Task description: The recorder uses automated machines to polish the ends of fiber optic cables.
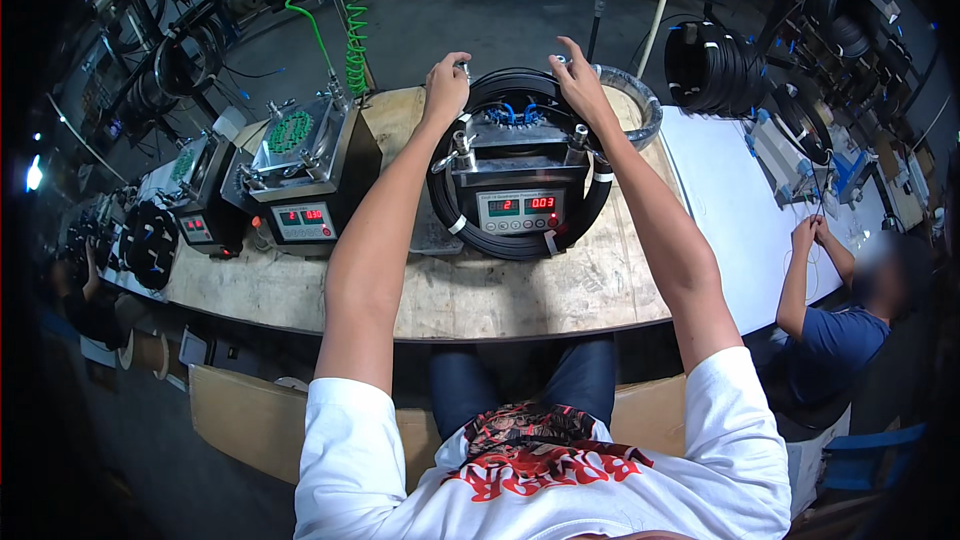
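Note:
In front of me stands a dark box-shaped machine (520, 180) with a metal top plate and a red lit display. A thick coil of black cable (490, 245) rings it. Small blue-ended pieces (515, 115) are set in a ring on the plate. My left hand (447, 90) is at the far left corner, its fingers closed around a small metal clamp knob (464, 66). At the far right corner, my right hand (582, 85) has forefinger and thumb apart beside another bit of metal; its other fingers are partly hidden. Upright metal clamps (463, 150) stand at the near corners.
To the left are a similar machine (300, 175) with a green ring on top and a smaller one (195, 190). Green coiled hoses (352, 30) hang behind. A clear tube coil (640, 105) lies right. A co-worker (840, 320) sits at the white table (720, 200), hands raised.

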The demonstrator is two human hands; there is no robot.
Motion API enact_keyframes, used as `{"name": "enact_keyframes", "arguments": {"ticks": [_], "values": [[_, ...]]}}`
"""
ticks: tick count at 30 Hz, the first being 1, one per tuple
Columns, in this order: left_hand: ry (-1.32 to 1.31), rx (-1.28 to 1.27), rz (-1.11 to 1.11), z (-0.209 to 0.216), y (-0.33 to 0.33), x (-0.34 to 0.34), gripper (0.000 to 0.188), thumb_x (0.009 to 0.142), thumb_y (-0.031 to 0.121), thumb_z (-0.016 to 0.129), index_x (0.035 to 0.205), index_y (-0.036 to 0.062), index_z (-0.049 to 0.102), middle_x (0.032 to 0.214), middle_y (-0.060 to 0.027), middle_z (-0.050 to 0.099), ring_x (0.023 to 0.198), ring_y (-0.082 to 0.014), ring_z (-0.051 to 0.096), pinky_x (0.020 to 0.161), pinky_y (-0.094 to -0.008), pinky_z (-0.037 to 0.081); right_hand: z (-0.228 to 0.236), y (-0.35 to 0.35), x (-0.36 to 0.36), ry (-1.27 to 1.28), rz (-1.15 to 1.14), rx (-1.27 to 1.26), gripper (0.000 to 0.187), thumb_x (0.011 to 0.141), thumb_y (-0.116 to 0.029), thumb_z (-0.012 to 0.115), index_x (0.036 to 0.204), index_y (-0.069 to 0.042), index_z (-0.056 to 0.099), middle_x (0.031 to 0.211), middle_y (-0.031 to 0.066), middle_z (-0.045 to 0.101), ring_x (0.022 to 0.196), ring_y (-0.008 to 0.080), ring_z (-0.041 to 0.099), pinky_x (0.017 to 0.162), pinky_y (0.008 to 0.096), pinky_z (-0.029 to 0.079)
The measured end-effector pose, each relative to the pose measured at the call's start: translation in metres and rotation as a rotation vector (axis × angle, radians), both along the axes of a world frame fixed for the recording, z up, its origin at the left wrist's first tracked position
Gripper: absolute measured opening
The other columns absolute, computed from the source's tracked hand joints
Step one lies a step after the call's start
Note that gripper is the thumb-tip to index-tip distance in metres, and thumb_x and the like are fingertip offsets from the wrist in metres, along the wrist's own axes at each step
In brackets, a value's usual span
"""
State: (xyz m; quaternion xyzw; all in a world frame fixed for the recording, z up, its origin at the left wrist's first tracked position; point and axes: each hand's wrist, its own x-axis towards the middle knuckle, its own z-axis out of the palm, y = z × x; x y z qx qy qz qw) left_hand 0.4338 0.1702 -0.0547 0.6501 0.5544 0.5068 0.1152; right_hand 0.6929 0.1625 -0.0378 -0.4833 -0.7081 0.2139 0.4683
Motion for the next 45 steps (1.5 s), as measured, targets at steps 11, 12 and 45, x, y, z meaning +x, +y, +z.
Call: {"name": "enact_keyframes", "arguments": {"ticks": [11, 12, 45], "values": [[-0.039, -0.084, 0.029, 0.004, -0.006, 0.003, 0.03, 0.09, 0.01, 0.057, 0.118, 0.0086, 0.067, 0.093, -0.0178, 0.073, 0.094, -0.0345, 0.069, 0.086, -0.0427, 0.052, -0.008, 0.002, 0.004, 0.025, -0.098, -0.028, 0.047, 0.099, -0.022, 0.051, 0.144, -0.012, 0.044, 0.113, 0.0266, 0.063, 0.105, 0.0377, 0.063, 0.095, 0.0441, 0.047], [-0.033, -0.105, 0.034, 0.005, -0.006, 0.007, 0.03, 0.09, 0.011, 0.057, 0.118, 0.0087, 0.067, 0.094, -0.0185, 0.073, 0.094, -0.0346, 0.07, 0.085, -0.0425, 0.052, -0.009, 0.004, 0.007, 0.044, -0.071, -0.02, 0.047, 0.099, -0.018, 0.051, 0.144, -0.011, 0.044, 0.113, 0.0272, 0.062, 0.105, 0.0374, 0.063, 0.095, 0.0443, 0.046], [-0.206, -0.224, -0.277, 0.001, -0.015, -0.002, 0.046, 0.098, 0.017, 0.048, 0.143, 0.0074, 0.049, 0.089, -0.0048, 0.059, 0.081, -0.014, 0.054, 0.077, -0.027, 0.044, -0.011, -0.001, 0.009, 0.267, 0.056, -0.016, 0.055, 0.106, -0.043, 0.046, 0.145, -0.006, 0.044, 0.1, 0.0165, 0.063, 0.095, 0.023, 0.061, 0.09, 0.0354, 0.047]]}}
